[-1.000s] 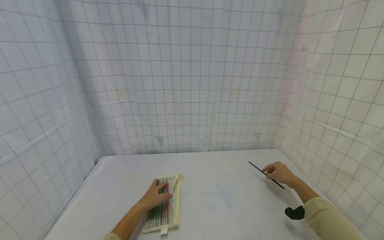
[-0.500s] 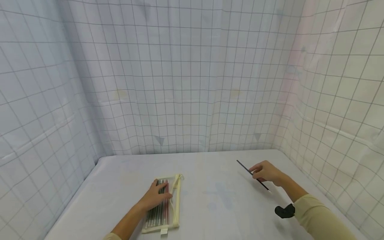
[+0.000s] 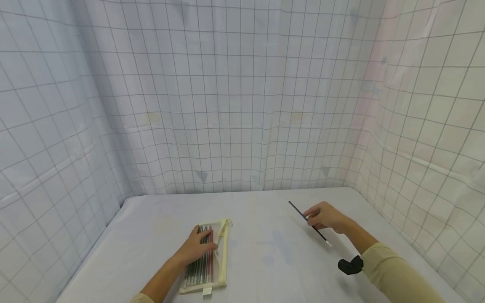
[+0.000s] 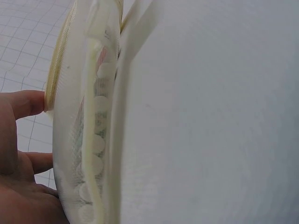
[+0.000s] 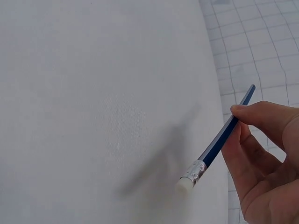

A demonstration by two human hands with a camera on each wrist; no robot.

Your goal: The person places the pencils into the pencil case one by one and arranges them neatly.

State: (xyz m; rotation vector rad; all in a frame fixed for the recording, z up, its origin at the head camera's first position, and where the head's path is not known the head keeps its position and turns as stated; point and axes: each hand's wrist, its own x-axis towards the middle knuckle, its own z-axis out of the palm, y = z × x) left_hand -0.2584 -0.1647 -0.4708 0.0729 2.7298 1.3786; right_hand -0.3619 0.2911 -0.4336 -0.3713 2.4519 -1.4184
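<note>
My left hand (image 3: 195, 250) rests with spread fingers on a clear pencil case (image 3: 225, 261) with pale yellow edging, which lies on the table at left of centre. Through its see-through side show several pencils (image 3: 201, 273), mostly dark, with red at the right. In the left wrist view, the round pencil ends line up inside the case (image 4: 67, 154), and fingertips touch its edge. My right hand (image 3: 326, 216) pinches a dark blue pencil (image 5: 222, 135) between thumb and fingers, above the table at the right. The pencil slants, its silver ferrule and white eraser (image 5: 185, 185) pointing toward me.
A white cloth covers the table (image 3: 257, 235). White gridded curtains (image 3: 242, 105) enclose the back and both sides. A black object (image 3: 350, 265) sits at my right sleeve. The pencil and hand cast a shadow (image 5: 163, 163) on the tabletop.
My right hand has moved left across the table with the pencil in its pinch. The left hand and the pencil case have stayed where they were.
</note>
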